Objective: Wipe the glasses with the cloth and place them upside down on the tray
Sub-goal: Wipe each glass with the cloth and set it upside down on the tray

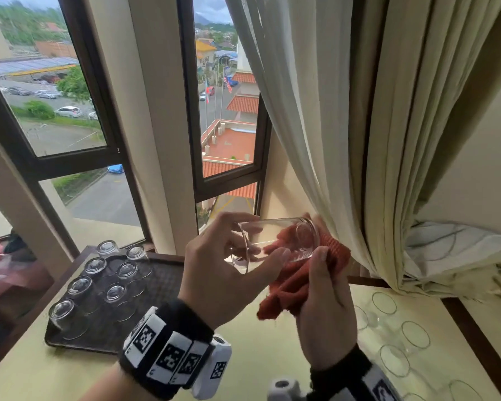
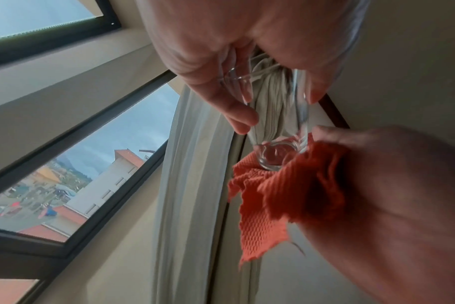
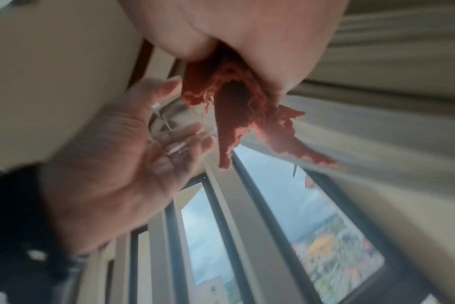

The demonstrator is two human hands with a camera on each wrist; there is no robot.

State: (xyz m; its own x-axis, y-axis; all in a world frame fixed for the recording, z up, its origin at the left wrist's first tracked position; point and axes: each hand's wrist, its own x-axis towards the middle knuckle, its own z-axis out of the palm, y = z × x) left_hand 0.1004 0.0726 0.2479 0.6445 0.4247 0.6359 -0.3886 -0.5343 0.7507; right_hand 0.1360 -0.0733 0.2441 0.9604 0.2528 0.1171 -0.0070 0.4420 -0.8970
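My left hand (image 1: 232, 256) grips a clear glass (image 1: 278, 241) by its rim end, holding it on its side above the table. Its base points right into an orange-red cloth (image 1: 298, 282), which my right hand (image 1: 324, 302) grips and presses against the base. In the left wrist view the glass base (image 2: 278, 156) sits against the cloth (image 2: 281, 195), with my left fingers (image 2: 229, 102) round the wall. The right wrist view is blurred and shows the cloth (image 3: 234, 107) bunched in my right hand. A dark tray (image 1: 162, 279) at the left carries several upside-down glasses (image 1: 115, 293).
Several upright glasses (image 1: 415, 334) stand on the pale table (image 1: 258, 357) at the right. A cream curtain (image 1: 359, 125) hangs just behind the hands. Windows (image 1: 70, 96) lie beyond the tray. A dark wooden edge (image 1: 472, 337) borders the table on the right.
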